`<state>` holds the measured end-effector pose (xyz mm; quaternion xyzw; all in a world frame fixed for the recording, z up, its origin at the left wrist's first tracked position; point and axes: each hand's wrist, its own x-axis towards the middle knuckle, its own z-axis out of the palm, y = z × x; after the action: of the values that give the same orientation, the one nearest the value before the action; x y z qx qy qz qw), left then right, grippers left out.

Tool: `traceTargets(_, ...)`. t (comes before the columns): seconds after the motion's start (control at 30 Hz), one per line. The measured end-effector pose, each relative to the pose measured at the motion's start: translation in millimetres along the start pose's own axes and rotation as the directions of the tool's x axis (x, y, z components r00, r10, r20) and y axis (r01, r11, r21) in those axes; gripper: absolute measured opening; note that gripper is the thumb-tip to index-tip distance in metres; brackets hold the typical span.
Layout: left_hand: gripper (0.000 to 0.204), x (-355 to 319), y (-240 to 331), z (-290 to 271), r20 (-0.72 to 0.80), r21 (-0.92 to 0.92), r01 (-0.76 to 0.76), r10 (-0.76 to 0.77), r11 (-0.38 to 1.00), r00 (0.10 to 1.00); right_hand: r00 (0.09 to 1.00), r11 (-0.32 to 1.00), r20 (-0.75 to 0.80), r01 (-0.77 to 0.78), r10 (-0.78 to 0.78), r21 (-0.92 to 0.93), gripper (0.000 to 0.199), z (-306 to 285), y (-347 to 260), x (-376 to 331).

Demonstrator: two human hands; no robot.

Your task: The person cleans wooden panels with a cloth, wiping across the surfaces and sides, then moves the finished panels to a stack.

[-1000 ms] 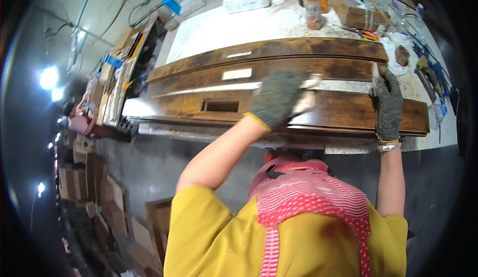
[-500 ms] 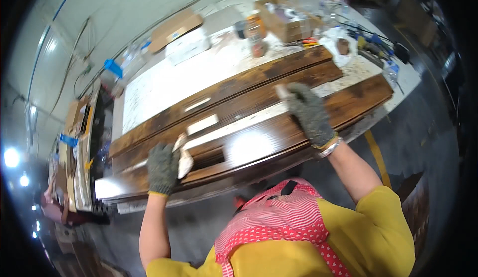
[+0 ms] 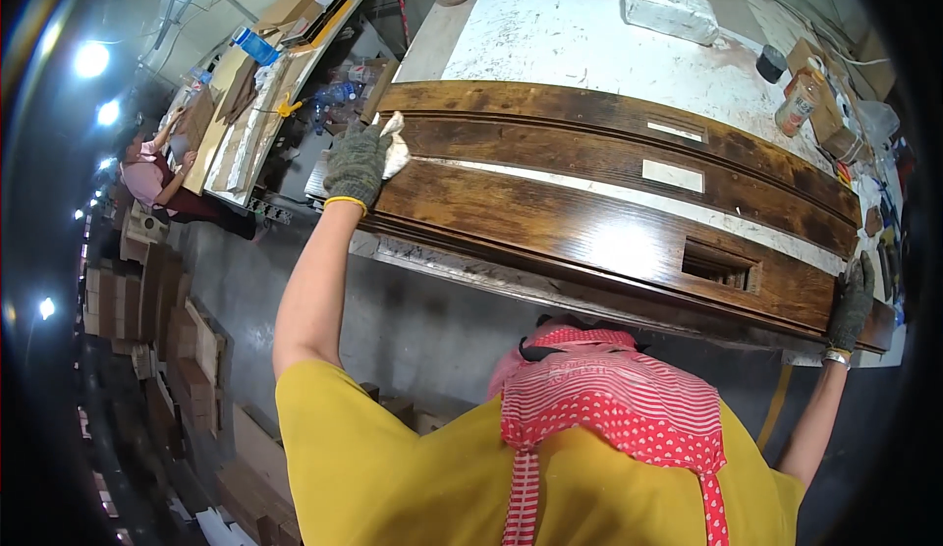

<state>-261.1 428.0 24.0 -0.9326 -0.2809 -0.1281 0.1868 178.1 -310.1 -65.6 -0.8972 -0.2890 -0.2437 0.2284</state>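
Note:
Two long dark-stained wooden boards (image 3: 589,227) lie side by side on a paint-spattered workbench (image 3: 550,45). The near board has a rectangular cut-out (image 3: 720,264) toward its right end. My left hand (image 3: 356,163), in a grey knit glove, holds a white rag (image 3: 395,143) against the left end of the boards. At the far right, my gloved right hand (image 3: 851,300) grips the right end of the near board. My arms are spread wide along the board's length.
On the bench behind the boards lie a wrapped white block (image 3: 671,11), a brown bottle (image 3: 798,102), a dark cup (image 3: 771,62) and cardboard boxes (image 3: 835,114). Another person (image 3: 157,173) works at a cluttered bench at left. Stacked wood pieces (image 3: 167,350) sit on the floor.
My left hand with the rag has slid to the left end of the boards. My right hand has moved from the board's middle to grip its right end.

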Motion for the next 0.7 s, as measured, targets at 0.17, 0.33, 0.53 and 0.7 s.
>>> traceTargets(0.17, 0.018, 4.1, 129.4, -48.3, -0.263, -0.323, -0.405, 0.330, 0.855, 0.907, 0.986, 0.986, -0.034, -0.163, 0.164, 0.021, 0.043, -6.1, -21.0, 2.4)
traceTargets(0.33, 0.024, 12.8, 138.8, -23.6, -0.045, -0.343, -0.381, 0.390, 0.858, 0.920, 0.985, 0.980, 0.037, -0.171, 0.168, 0.103, 0.044, -4.0, 10.0, -9.6)
traceTargets(0.53, 0.026, 18.6, -0.8, -30.2, 0.192, 0.023, 0.033, -0.037, 0.999, 0.981, 0.998, 0.971, 0.043, 0.048, -0.038, -0.235, 0.045, -7.3, -20.0, -0.2)
traceTargets(0.7, 0.035, 44.2, 53.8, -51.1, -0.177, -0.386, -0.099, 0.031, 0.917, 0.984, 0.999, 0.990, 0.028, -0.022, 0.026, -0.137, 0.048, -14.8, -37.9, -3.7)
